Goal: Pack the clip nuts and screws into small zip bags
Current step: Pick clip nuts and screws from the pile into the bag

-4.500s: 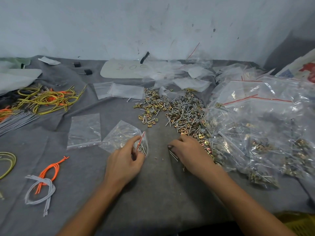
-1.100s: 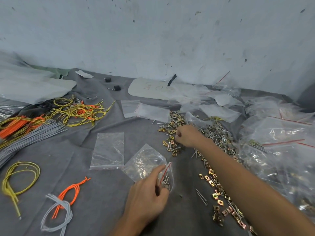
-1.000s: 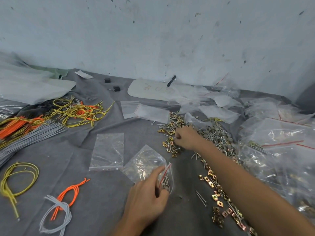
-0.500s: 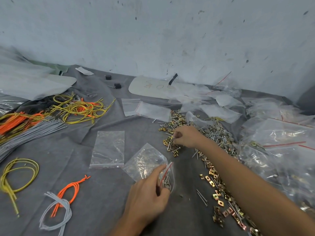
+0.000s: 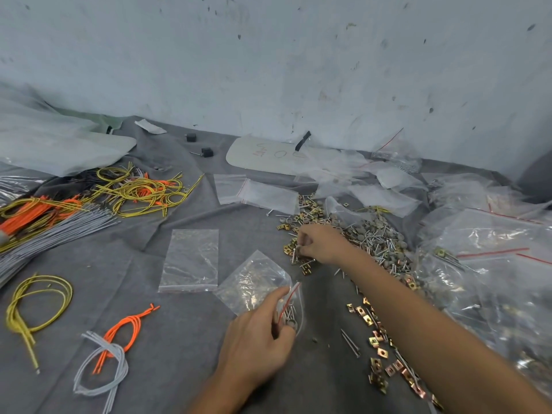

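Observation:
My left hand [image 5: 257, 333] pinches the red-striped mouth of a small clear zip bag [image 5: 254, 282] that lies on the grey cloth, with a few screws showing inside the opening. My right hand [image 5: 319, 243] reaches forward over a loose pile of gold clip nuts [image 5: 295, 231] and pinches small metal pieces at its fingertips. A heap of silver screws [image 5: 376, 240] lies just right of that hand. More clip nuts [image 5: 379, 351] trail along the cloth under my right forearm.
An empty zip bag [image 5: 191, 259] lies left of the held one, more bags [image 5: 257, 195] behind. Filled bags [image 5: 490, 264] are heaped at the right. Yellow, orange and grey wire bundles [image 5: 125, 192] cover the left; a wall stands behind.
My right hand went from near the bag forward to the clip nut pile and stays there, picking at pieces. My left hand keeps holding the bag's mouth.

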Tool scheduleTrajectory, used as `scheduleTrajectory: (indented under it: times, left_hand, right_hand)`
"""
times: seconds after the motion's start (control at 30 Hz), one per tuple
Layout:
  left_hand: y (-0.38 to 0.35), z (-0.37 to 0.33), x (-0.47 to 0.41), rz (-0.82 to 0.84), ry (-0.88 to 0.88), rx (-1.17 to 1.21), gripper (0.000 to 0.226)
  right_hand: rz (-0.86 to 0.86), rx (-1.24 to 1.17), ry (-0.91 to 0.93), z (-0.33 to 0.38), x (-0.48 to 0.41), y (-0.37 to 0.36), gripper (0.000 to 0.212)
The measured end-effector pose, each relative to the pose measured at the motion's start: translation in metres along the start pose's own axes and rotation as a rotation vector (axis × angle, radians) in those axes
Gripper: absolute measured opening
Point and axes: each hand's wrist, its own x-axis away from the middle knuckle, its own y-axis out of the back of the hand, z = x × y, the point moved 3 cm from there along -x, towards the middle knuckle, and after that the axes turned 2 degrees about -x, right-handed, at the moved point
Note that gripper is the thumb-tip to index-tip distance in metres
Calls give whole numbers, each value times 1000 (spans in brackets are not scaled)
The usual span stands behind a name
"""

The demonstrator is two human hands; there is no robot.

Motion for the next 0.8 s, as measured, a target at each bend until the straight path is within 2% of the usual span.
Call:
scheduleTrajectory:
  times: [0.1, 0.27, 0.37, 0.47, 0.6, 0.7, 0.8]
  left_hand:
    - [1, 0, 1, 5, 6, -2, 62]
    - [1, -1, 1, 2, 7, 4, 62]
    - [1, -1, 0, -1, 13, 18, 62]
    - [1, -2, 0, -7, 15, 38, 63]
    - [1, -2, 0, -27, 21, 56, 61]
    - [1, -2, 0, -17, 10, 68, 62]
    - [1, -1, 2, -11, -8, 69, 63]
  right_hand:
    - [3, -14, -15, -5, 7, 1, 11]
    - [-62, -219, -104, -20, 28, 2, 15]
    - [-91, -308, -124, -24, 47, 9, 10]
    - [-154, -314, -73, -16, 76, 15, 4]
    - [-59, -376, 79, 13, 134, -4, 7]
    - [-61, -301, 134, 32, 158, -26, 12]
    - [-125, -173, 105, 42, 158, -35, 19]
